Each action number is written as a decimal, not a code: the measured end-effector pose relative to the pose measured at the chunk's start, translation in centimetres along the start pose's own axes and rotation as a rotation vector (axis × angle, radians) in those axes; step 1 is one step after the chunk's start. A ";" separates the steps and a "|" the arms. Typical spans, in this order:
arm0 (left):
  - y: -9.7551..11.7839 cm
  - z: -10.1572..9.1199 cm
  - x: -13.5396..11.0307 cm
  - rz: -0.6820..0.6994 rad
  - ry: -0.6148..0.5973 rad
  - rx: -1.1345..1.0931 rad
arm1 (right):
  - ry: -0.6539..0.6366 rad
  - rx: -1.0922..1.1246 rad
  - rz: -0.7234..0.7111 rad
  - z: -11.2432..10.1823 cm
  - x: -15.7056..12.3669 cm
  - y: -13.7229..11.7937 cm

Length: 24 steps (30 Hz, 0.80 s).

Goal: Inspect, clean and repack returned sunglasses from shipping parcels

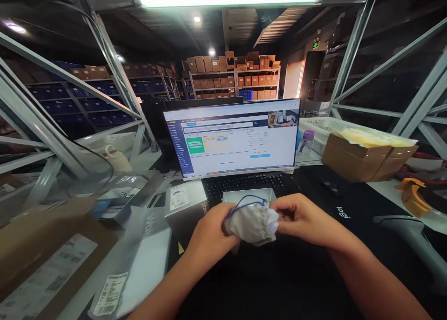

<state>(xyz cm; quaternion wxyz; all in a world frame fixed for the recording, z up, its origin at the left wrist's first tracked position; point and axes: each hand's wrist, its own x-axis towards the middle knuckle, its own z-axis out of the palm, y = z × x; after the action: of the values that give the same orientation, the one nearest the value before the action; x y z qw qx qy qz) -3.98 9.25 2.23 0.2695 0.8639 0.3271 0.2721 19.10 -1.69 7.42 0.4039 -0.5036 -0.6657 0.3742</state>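
Note:
Both my hands hold a small grey drawstring pouch [252, 223] with a blue cord, just above the black desk mat [279, 283]. My left hand [209, 231] is wrapped round the pouch's left side with fingers curled. My right hand [302, 217] pinches the pouch's right end. Right behind the pouch sits a small open grey box [247, 195], and behind that a black keyboard [247, 183] and a lit monitor [232, 136].
Grey cartons and flattened packaging [146, 236] lie at the left, with a brown cardboard piece [45, 255] nearer me. A cardboard box [363, 157], a white basket [321, 124] and a tape dispenser [415, 194] stand at the right. A black mouse [330, 186] rests on the mat. Metal racking surrounds the desk.

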 end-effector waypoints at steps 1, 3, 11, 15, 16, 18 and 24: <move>-0.3 0.0 0.1 -0.026 -0.024 -0.097 | 0.045 0.067 0.001 -0.3 0.0 0.2; -0.9 0.2 0.3 -0.020 -0.089 -0.384 | 0.155 0.209 -0.033 -1.1 0.1 0.8; 0.2 2.0 0.6 -0.427 0.005 -1.345 | 0.242 0.454 -0.149 -1.0 1.1 1.7; 0.3 1.9 1.0 -0.516 0.312 -1.347 | 0.197 0.324 -0.111 -0.4 1.5 1.6; 0.2 1.8 1.1 -0.525 0.339 -1.339 | 0.216 0.249 -0.115 -0.6 1.4 1.6; 0.2 1.8 1.0 -0.530 0.340 -1.325 | 0.303 0.070 -0.151 -1.3 1.0 1.6; 0.5 2.6 0.2 -0.377 0.312 -1.163 | 0.356 0.044 -0.170 -4.8 -0.9 1.0</move>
<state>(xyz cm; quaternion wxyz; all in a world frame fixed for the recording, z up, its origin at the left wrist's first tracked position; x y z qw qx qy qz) -1.93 8.32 0.75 0.6877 0.4537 0.3076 0.4759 24.06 -1.94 8.22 0.5565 -0.4948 -0.6155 0.2582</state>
